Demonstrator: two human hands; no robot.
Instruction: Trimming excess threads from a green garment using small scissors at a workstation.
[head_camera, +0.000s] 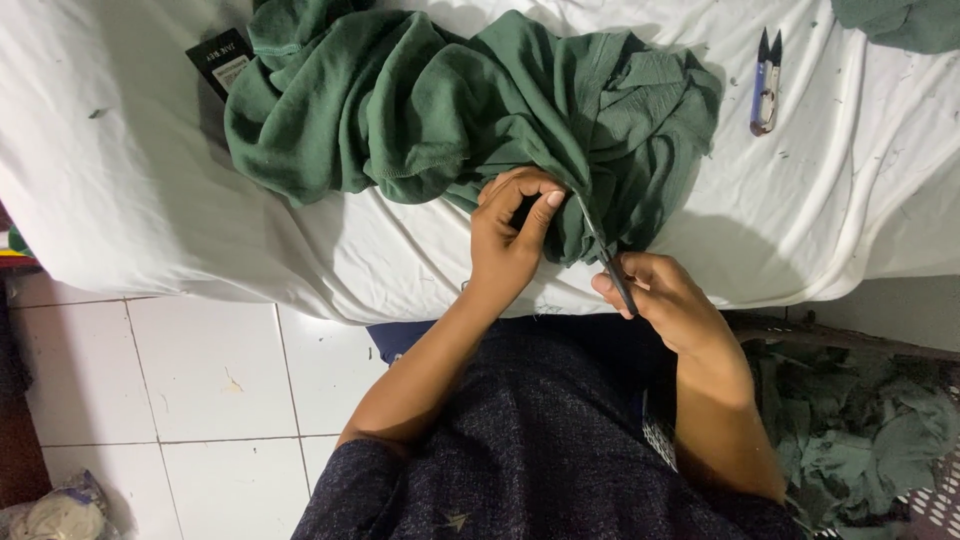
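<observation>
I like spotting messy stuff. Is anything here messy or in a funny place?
Yes. Green fabric scraps are piled in a heap on the lower right, and small thread bits speckle the white sheet. The green garment lies bunched up, not flat. Nothing looks torn.

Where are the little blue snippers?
The blue snippers lie on the white sheet at the upper right, right of the green garment, away from both hands.
</observation>
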